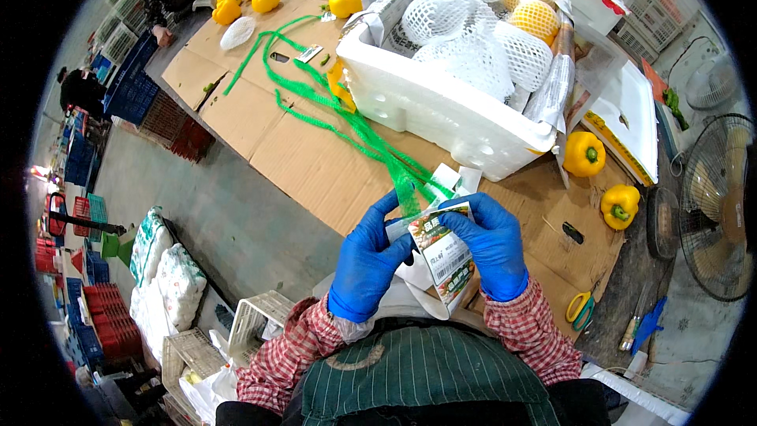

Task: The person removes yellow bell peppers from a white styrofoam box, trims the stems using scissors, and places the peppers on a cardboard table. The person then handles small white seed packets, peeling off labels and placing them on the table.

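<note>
Head view: we see the printed rectangular paper label [443,262] tilted above the near edge of the cardboard-covered desk [296,170]. The blue-gloved right hand [495,243] pinches it, thumb in front, probably to keep it steady. The blue-gloved left hand [364,264] curls partly closed at its left edge; we cannot tell what it grips. The green mesh netting strips [367,138] trail across the desk, their gathered ends between the hands, presumably within easy reach of both.
</note>
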A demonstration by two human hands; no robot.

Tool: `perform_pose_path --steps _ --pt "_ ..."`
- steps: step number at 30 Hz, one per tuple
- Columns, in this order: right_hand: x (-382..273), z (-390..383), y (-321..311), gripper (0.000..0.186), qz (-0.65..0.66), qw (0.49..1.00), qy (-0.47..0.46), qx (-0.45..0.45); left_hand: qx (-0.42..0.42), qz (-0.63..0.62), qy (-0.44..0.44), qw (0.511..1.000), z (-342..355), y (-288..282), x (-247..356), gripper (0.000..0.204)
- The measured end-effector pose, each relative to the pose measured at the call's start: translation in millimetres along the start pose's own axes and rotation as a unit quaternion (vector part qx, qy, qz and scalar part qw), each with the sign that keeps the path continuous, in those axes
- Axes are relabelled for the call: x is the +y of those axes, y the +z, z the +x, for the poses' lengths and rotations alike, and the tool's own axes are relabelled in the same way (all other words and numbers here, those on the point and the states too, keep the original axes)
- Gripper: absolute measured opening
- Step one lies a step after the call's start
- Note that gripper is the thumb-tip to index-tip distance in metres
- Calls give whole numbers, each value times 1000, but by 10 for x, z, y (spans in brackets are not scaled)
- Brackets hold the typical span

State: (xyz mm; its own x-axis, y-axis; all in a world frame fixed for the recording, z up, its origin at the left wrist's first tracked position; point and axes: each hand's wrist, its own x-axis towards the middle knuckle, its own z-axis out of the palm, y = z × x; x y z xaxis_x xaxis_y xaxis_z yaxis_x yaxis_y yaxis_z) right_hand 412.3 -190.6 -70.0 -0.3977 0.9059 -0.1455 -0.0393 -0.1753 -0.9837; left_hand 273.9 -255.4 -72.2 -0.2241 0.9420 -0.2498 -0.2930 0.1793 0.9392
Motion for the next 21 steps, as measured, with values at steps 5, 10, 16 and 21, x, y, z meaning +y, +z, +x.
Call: perform_pose_path --steps 5,10,16,21 --pt "-27 -70 63 10 25 999 25 5 4 -51 16 999 0 2 -19 36" --pt "1 -55 140 9 50 998 37 27 4 -96 -3 995 -27 24 -47 35" --pt "31 -37 120 11 39 998 44 20 -17 -101 1 995 -34 51 -14 35" --pt "23 -31 130 11 49 997 64 17 -20 -87 0 996 -43 40 -60 34"
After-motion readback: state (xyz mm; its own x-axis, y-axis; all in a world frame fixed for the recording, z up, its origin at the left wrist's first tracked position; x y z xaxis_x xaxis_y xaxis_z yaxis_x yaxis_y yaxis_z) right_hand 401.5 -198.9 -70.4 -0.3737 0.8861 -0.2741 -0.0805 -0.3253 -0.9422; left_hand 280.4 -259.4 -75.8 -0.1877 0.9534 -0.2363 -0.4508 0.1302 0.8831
